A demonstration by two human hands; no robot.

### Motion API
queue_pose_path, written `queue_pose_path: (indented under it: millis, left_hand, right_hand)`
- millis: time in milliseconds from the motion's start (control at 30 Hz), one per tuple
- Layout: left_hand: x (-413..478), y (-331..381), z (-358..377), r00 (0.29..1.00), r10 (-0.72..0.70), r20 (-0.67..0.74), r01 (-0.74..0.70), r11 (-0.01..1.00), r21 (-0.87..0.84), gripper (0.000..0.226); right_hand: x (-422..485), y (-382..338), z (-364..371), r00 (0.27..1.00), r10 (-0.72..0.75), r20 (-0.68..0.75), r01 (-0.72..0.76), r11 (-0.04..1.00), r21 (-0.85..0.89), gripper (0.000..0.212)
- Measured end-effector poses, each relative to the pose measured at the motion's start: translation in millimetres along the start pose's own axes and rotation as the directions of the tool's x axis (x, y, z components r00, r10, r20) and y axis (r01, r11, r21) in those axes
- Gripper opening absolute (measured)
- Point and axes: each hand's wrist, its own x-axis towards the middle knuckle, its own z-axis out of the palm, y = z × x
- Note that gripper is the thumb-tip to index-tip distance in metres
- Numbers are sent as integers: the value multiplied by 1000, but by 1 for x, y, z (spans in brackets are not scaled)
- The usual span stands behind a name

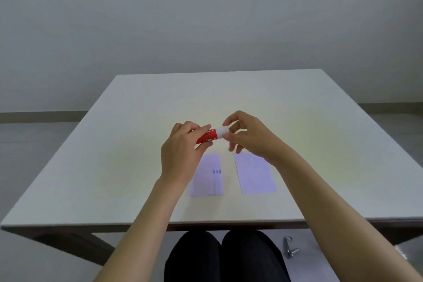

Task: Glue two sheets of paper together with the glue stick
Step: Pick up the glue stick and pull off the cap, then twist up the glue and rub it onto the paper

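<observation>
The left hand grips the red barrel of the glue stick, thumb and fingers wrapped around it, holding it up off the table and pointing its white end across at the other hand. The right hand meets that end: its thumb and first fingers pinch the white cap, the remaining fingers loosely curled beneath. Both sheets lie flat on the table under and just nearer than the fingers, the left sheet partly hidden by the left wrist and bearing a small blue mark, the right sheet just below the right fingers, a bare strip of table between them. This looks like the uncapping step, with no glue laid yet and the sheets apart. The next move likely calls for a steady hold on the barrel while the pinching fingers pull or twist the cap straight off, then somewhere to park the cap so one hand is free to hold a sheet still while the stick is rubbed on it.
</observation>
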Motion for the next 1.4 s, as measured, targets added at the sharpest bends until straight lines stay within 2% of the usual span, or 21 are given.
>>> queue_pose_path:
  millis: [67, 133, 233, 300, 367, 400, 467, 500, 567, 633, 800, 867, 900, 933, 967, 1000, 1067, 1100, 1233, 1300, 1400]
  left_hand:
    - [0, -2, 1, 1000, 1, -11, -1, 1000, 4, 35]
    - [0, -1, 2, 1000, 14, 1, -14, 1000, 0, 34]
    - [1, 2, 4, 999, 0, 48, 1, 1000, -20, 32]
    - [1, 0, 4, 990, -95, 105, 104, 992, -78, 23]
    - [-1, -7, 3, 964, -210, 166, 241, 950, -200, 19]
    - [-3, -12, 2, 942, -279, 189, 326, 896, -302, 17]
    - [-8, -18, -2, 875, -421, 240, 481, 697, -532, 13]
    - [-11, -19, -4, 836, -477, 272, 532, 585, -612, 14]
    - [-14, -18, -5, 780, -523, 344, 589, 425, -688, 8]
    - [-16, -13, -6, 752, -512, 415, 609, 300, -734, 6]
    - [-14, -9, -7, 727, -485, 486, 589, 78, -804, 7]
    - [-14, -5, -5, 724, -478, 498, 566, -2, -825, 6]
    - [-14, -2, -3, 723, -481, 496, 542, -51, -839, 6]
    - [-14, 2, 0, 717, -496, 490, 509, -107, -854, 6]
    - [-13, 8, 2, 702, -525, 481, 471, -164, -867, 7]
    - [-11, 14, 4, 677, -566, 471, 433, -212, -876, 7]
    - [-8, 24, 8, 613, -653, 444, 385, -245, -890, 7]
    - [-7, 28, 10, 597, -678, 429, 373, -239, -897, 7]
    - [-11, 32, 10, 642, -676, 363, 350, -163, -922, 9]
    - [-14, 32, 10, 683, -657, 318, 382, -50, -923, 9]
    - [-14, 32, 7, 741, -612, 276, 400, 71, -914, 8]
  right_hand:
    - [2, 0, -4, 999, 36, 35, -37, 999, 22, 27]
    - [3, -3, -1, 993, 117, 20, -117, 993, 2, 36]
    - [5, 0, 5, 997, 53, -47, -53, 998, 18, 22]
    - [7, 3, 0, 993, -34, -117, 43, 996, 76, 4]
    - [11, 10, -15, 968, -53, -244, 82, 991, 110, 11]
    - [13, 16, -24, 943, -46, -329, 73, 995, 69, 13]
    - [18, 36, -42, 880, -33, -474, -13, 996, -93, 21]
    - [21, 47, -50, 861, -14, -508, -84, 982, -168, 26]
    - [24, 68, -57, 873, 25, -487, -207, 923, -324, 26]
    - [25, 85, -57, 903, 28, -430, -247, 852, -462, 27]
    - [18, 92, -54, 934, 47, -354, -240, 818, -523, 53]
    - [12, 83, -52, 937, -24, -347, -205, 768, -607, 67]
    - [8, 75, -46, 924, -98, -370, -160, 779, -607, 71]
    - [2, 65, -36, 910, -155, -384, -88, 834, -545, 69]
    - [-6, 51, -20, 916, -162, -368, 4, 919, -394, 63]
    - [-15, 38, 0, 947, -114, -302, 67, 985, -162, 55]
    - [-29, 22, 40, 993, -36, -116, 66, 960, 271, 34]
    - [-32, 20, 53, 994, -22, -106, 62, 917, 395, 26]
    - [-32, 15, 62, 987, 33, -156, 71, 783, 618, 10]
    - [-30, 11, 65, 987, 149, -66, -62, 719, 692, 25]
    - [-24, -1, 66, 931, 359, 70, -304, 653, 694, 43]
